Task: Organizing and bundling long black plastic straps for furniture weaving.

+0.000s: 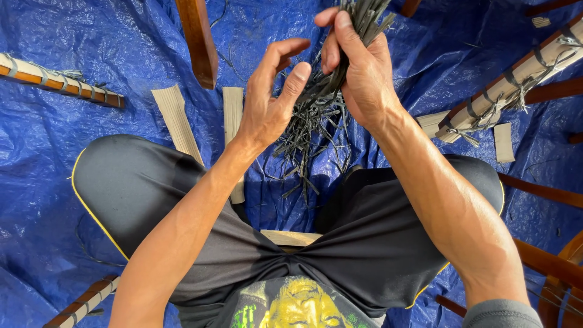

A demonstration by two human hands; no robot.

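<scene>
A bundle of thin dark grey strips (316, 115) hangs in front of me over a blue tarp (91, 54). My right hand (358, 67) is closed around the upper part of the bundle and holds it up. Just to its left, my left hand (270, 97) has its fingers spread and its thumb and fingertips touching the strips at the bundle's side. The loose lower ends of the strips fan out above my crossed legs in black shorts (139, 188).
Flat pale strips (176, 121) lie on the tarp behind my knee. A brown wooden leg (198, 39) stands at the top. Wooden frame pieces wrapped in pale strips and tied with dark strips lie at the left (57, 79) and right (516, 79). More brown wood (546, 261) is at the lower right.
</scene>
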